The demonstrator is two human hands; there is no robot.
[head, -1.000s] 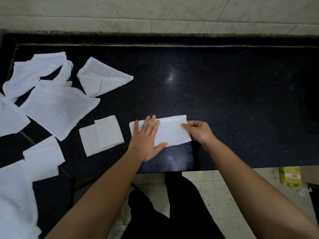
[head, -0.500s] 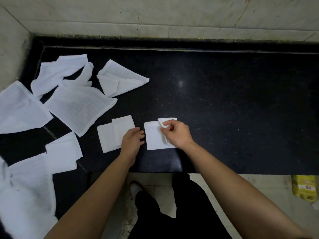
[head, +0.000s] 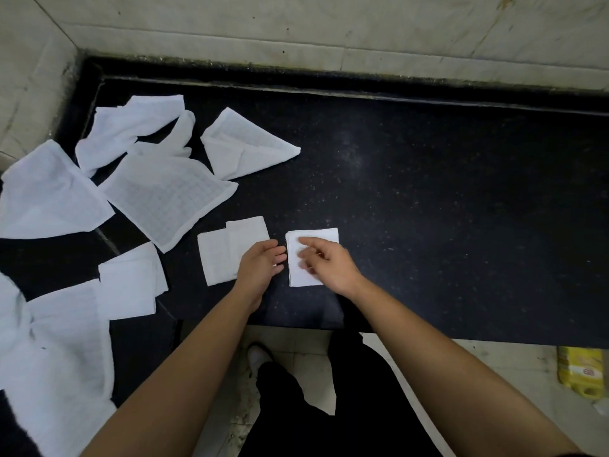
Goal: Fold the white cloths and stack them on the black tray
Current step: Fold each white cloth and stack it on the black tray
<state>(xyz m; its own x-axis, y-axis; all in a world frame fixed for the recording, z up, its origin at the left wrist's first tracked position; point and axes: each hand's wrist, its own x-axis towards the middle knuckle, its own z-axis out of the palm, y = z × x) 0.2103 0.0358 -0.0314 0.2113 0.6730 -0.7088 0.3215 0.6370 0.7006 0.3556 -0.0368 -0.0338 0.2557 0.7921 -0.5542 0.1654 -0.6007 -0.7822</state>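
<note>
A small white cloth, folded into a square, lies on the black counter near its front edge. My right hand hovers on top of it with the index finger stretched out and the other fingers blurred and loose. My left hand rests just left of it, fingers relaxed, partly over another folded cloth. A third folded cloth lies further left. I cannot make out a separate black tray on the dark surface.
Several unfolded white cloths are scattered at the left: a flat one, a triangular one, a crumpled one, and a big one hanging at the corner. Tiled walls close the back and left. A yellow container stands on the floor.
The long strip was folded over from the right into a small square. My right hand let go of the flap and now lies on it; my left hand slid off to the left.
</note>
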